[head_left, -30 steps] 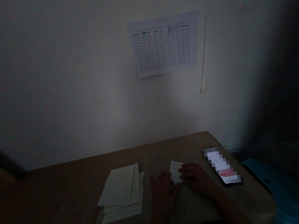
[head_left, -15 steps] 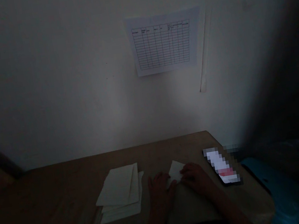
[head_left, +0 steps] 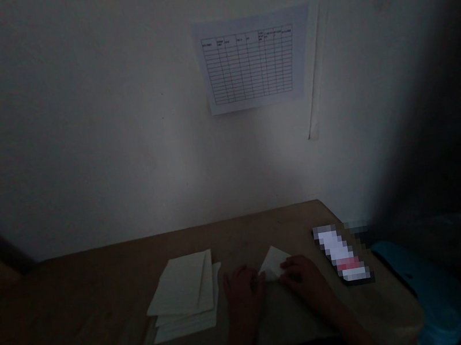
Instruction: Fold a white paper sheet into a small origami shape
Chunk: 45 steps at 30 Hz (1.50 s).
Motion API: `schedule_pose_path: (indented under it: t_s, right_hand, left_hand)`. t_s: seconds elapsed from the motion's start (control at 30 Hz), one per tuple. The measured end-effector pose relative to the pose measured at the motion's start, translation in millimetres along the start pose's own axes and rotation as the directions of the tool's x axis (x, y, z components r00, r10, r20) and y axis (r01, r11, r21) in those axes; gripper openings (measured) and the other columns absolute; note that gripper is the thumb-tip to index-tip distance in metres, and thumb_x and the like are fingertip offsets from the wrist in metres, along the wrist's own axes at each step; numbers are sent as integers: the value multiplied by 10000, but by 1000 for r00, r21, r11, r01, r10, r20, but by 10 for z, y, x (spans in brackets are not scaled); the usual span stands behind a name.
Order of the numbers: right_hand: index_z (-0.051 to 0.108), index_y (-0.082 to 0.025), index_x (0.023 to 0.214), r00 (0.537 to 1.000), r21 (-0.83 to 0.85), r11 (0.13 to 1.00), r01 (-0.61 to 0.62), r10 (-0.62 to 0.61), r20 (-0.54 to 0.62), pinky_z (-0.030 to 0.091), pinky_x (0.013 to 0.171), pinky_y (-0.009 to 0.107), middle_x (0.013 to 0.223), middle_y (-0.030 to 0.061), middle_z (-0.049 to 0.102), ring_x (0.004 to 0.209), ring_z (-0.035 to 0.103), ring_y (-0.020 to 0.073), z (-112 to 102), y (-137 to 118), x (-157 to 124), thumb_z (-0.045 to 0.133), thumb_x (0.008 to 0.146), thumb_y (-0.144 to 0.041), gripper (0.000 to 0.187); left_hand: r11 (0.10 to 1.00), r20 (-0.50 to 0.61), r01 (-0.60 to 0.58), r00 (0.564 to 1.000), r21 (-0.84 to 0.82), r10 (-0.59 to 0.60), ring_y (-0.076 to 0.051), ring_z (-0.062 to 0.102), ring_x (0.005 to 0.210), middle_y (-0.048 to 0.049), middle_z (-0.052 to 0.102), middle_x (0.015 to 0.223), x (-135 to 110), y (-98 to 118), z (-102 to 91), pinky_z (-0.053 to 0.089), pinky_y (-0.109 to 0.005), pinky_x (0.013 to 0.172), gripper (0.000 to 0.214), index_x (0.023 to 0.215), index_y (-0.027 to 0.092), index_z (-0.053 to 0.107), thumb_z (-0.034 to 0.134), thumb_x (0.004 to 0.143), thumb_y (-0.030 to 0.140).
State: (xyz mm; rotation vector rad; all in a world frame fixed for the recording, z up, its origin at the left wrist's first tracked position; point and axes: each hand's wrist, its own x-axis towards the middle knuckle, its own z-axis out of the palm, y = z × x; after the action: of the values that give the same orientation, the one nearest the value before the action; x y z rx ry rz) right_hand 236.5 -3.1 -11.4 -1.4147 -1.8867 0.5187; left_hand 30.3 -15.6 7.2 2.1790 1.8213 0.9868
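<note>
Folded white paper lies on the surface, between your hands. Your left hand and right hand are curled low against its edges, but in this dim light you cannot tell whether either is gripping it. A stack of paper sheets lies to your left, and a lit phone lies just beyond your right hand.
</note>
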Motion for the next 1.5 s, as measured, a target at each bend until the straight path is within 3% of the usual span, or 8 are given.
schedule_pose_path:
  t_s: [0.17, 0.3, 0.4, 0.63, 0.9, 1.1, 1.27, 1.5]
  right_hand:
    - [735, -251, 852, 999, -29, 999, -28, 27, -33, 412, 966, 401, 1072, 71, 694, 1072, 583, 275, 43, -29, 18, 715, 789, -288, 75]
    - [715, -265, 903, 999, -70, 996, -48, 47, -3, 408, 935, 377, 1027, 51, 683, 1040, 577, 263, 15, -126, 24, 711, 789, -276, 115]
    - [710, -282, 949, 998, -95, 994, -57, 59, 18, 397, 936, 359, 1038, 31, 671, 1054, 567, 248, -12, -175, 17, 689, 808, -291, 143]
    - [697, -305, 1015, 999, -151, 988, -35, 39, 22, 381, 953, 339, 1071, 21, 648, 1078, 552, 235, -13, -178, 4, 659, 826, -315, 194]
    - [679, -315, 1055, 1000, -198, 980, -26, 28, 8, 378, 952, 367, 1082, 27, 639, 1052, 547, 248, 24, -201, 5, 623, 855, -329, 208]
    - [689, -302, 1055, 1000, -192, 981, -18, 22, 21, 390, 937, 375, 1077, 44, 637, 1035, 548, 253, 28, -184, 23, 585, 880, -310, 204]
    - [707, -276, 1063, 995, -107, 993, 53, -43, 89, 403, 934, 349, 1072, 46, 659, 1042, 553, 229, -74, -94, 53, 476, 921, -230, 274]
    - [710, -261, 1080, 986, -72, 991, 110, -101, 129, 395, 956, 353, 1089, 52, 670, 1053, 555, 224, -115, 15, 62, 516, 883, -191, 286]
  left_hand:
    - [999, -2, 23, 1000, 44, -23, -278, 605, 1133, -74, 715, 1092, 4, -36, 4, 257, -596, 1115, 200, 969, 209, 673, 529, 925, 341]
    - [999, 30, 20, 999, 40, -21, -285, 595, 1145, -96, 694, 1155, 15, -66, 23, 263, -607, 1110, 261, 1135, 193, 646, 527, 924, 291]
    - [998, 59, -64, 996, 2, 64, -264, 563, 1200, -70, 663, 1242, 21, -82, 47, 269, -611, 1112, 350, 1242, 251, 607, 492, 919, 183]
    - [969, 97, -247, 964, -3, 246, -229, 584, 1180, -68, 677, 1230, -6, -78, 31, 347, -545, 1114, 405, 1076, 231, 700, 479, 813, 17]
    - [917, 241, -363, 917, 166, 319, -246, 523, 1296, -44, 604, 1376, -143, -23, -67, 332, -561, 1135, 358, 1315, 271, 577, 458, 979, 298]
    - [884, 338, -401, 888, 240, 311, -256, 465, 1355, -42, 504, 1473, -153, -47, -77, 386, -559, 1100, 408, 1401, 301, 486, 408, 1001, 324]
    - [883, 349, -390, 891, 260, 291, -254, 453, 1365, -45, 480, 1491, -147, -46, -58, 381, -552, 1109, 415, 1416, 301, 469, 394, 1009, 340]
    - [901, 311, -361, 908, 242, 281, -272, 460, 1356, -68, 501, 1475, -186, -63, 13, 358, -577, 1114, 412, 1398, 277, 496, 416, 998, 335]
